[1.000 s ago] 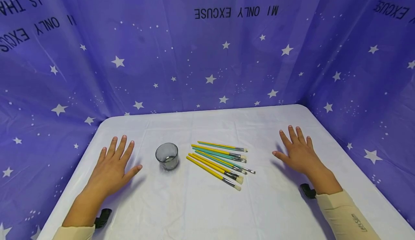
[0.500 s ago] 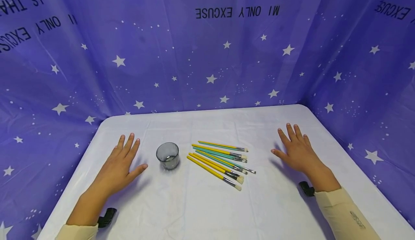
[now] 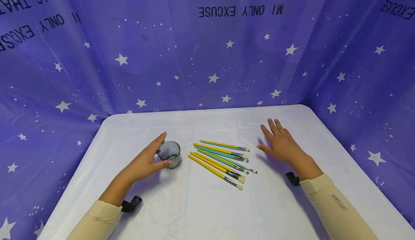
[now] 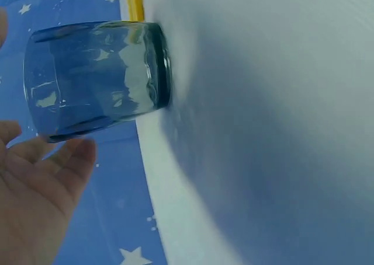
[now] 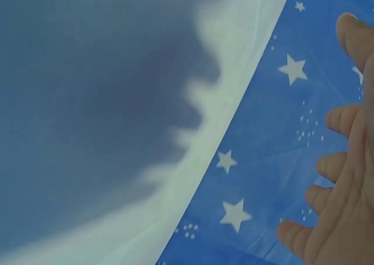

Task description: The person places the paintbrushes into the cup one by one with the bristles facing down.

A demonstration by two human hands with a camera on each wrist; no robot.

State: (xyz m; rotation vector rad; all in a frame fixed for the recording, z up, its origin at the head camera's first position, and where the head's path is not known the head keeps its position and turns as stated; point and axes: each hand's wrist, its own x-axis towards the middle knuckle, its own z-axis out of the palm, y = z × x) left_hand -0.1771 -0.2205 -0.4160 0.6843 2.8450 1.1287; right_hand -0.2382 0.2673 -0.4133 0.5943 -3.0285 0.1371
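Note:
A clear grey glass cup [image 3: 172, 152] stands upright on the white table. My left hand [image 3: 144, 164] is at the cup's left side, thumb in front of it and fingers behind. In the left wrist view, the glass cup [image 4: 96, 81] sits between the thumb, barely visible at the edge, and loosely bent fingers [image 4: 73, 166]; whether they touch it I cannot tell. Several paintbrushes [image 3: 207, 167] with yellow and green handles lie fanned out right of the cup, bristles toward the right. My right hand [image 3: 282, 144] hovers right of the brushes, fingers spread, holding nothing.
White cloth covers the table [image 3: 207, 211], whose far edge meets a purple curtain [image 3: 194, 60] with stars and lettering. More curtain hangs on both sides. A black wrist mount [image 3: 131, 204] sits under the left wrist, another [image 3: 293, 178] under the right.
My left hand has moved right, from beside the cup to around its left side. My right hand has shifted left toward the brushes. Cup and brushes have stayed put on the table.

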